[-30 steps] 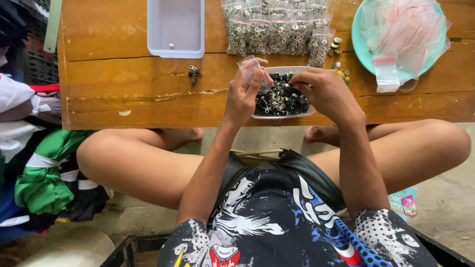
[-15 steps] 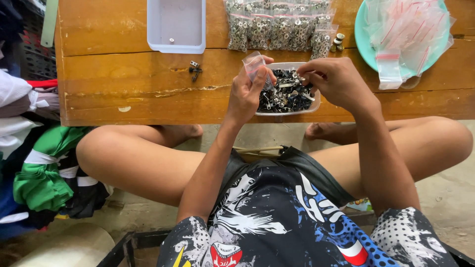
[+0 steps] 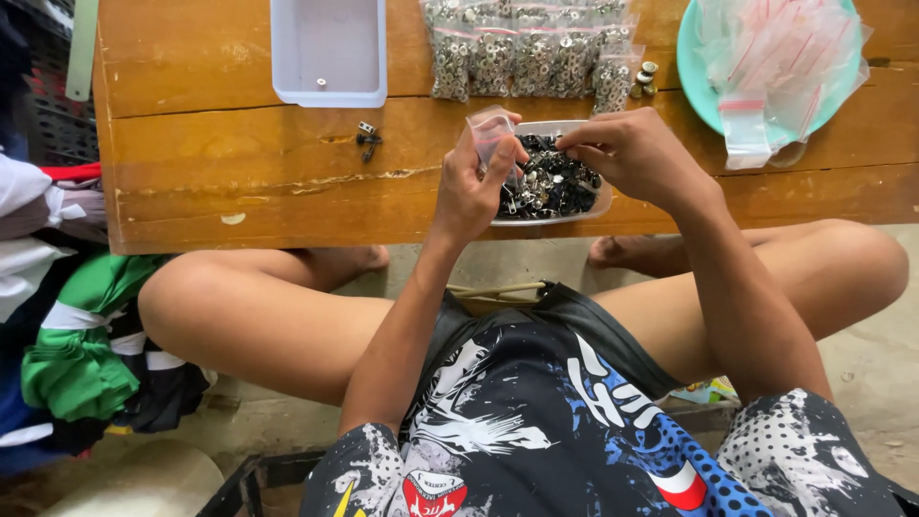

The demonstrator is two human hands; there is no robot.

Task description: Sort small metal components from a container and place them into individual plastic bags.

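While the left hand (image 3: 471, 187) is closed around a small clear plastic bag (image 3: 492, 134), thumb and fingers pinching it upright with its mouth up, the right hand (image 3: 637, 153) sits fingers curled, tips pinched nearly shut over the far rim of the parts tray (image 3: 601, 203) (whether a part is between them, cannot tell, too small). Tray is a clear shallow tub, heaped with small dark and silver metal fittings (image 3: 550, 184), sitting at the near edge of the wooden table (image 3: 211, 182), between the two hands. Left forearm comes up steep from the lap, wrist bent slightly in, bag just touching the tray's left end. Right forearm comes in from the right, wrist cocked down, knuckles up. Counts: one tray in hand, one empty-looking white rectangular tub (image 3: 328, 50) at the far left with a single small part in it, one teal plate (image 3: 704, 81) at the far right holding a pile of clear zip bags (image 3: 780, 57) with red strips (count not readable). Row of filled bags (image 3: 522, 57) of silver parts behind the tray, roughly five, overlapping so not exact. Two or three loose dark fittings (image 3: 367, 139) on the table just in front of the white tub, a few brassy ones (image 3: 646, 78) by the plate. Person sits cross-legged, knees out to both sides; folded clothes (image 3: 67, 354) stacked on the left.
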